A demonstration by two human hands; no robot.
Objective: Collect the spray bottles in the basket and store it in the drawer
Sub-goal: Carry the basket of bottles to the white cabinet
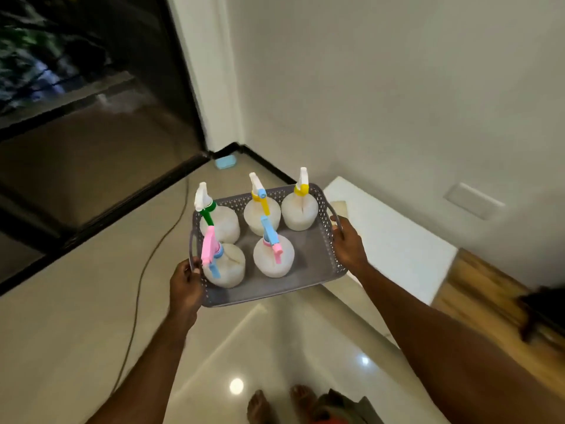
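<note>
A grey perforated plastic basket is held in the air above the floor. My left hand grips its left handle and my right hand grips its right handle. Several white spray bottles stand upright inside it: one with a green trigger, one with a pink head, one with a blue head and pink trigger, one with a yellow trigger and one with a yellow collar. No drawer is visible.
A white block-like surface sits to the right against the wall, with a wooden surface beyond it. A dark glass door stands on the left. A cable trails over the glossy tiled floor. A small blue object lies in the corner.
</note>
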